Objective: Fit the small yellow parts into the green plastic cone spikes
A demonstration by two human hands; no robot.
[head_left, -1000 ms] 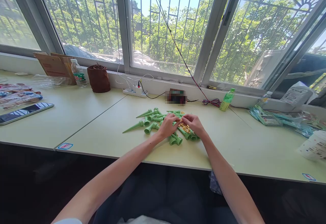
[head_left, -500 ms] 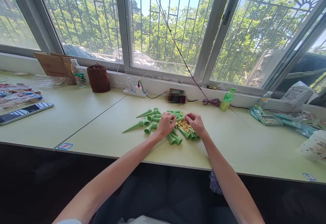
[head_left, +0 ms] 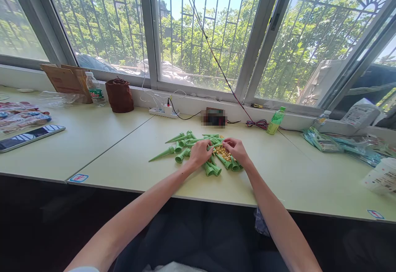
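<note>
My left hand (head_left: 200, 155) is closed around a green plastic spike (head_left: 217, 144), most of it hidden by the fingers. The spike's thin end points right, towards my right hand (head_left: 237, 150). My right thumb and fingers are pinched together at that end; whatever is between them is too small to make out. Under and around both hands lies a pile of similar hollow, tapered green spikes (head_left: 162, 153), some with ribbed round ends facing me. Small yellow pieces (head_left: 223, 153) are heaped among them, below my right hand.
A phone (head_left: 32, 138) and packets lie left on the pale table (head_left: 123, 156). Along the window side stand a brown bag (head_left: 119, 95), a clear bottle (head_left: 95, 90), a power strip (head_left: 163, 112) and a green bottle (head_left: 276, 121). Plastic packets (head_left: 324, 141) and a cup (head_left: 382, 176) are right.
My right hand has shifted slightly left, closer to my left hand and the spike's thin end. My left hand has moved very little. The pile looks the same.
</note>
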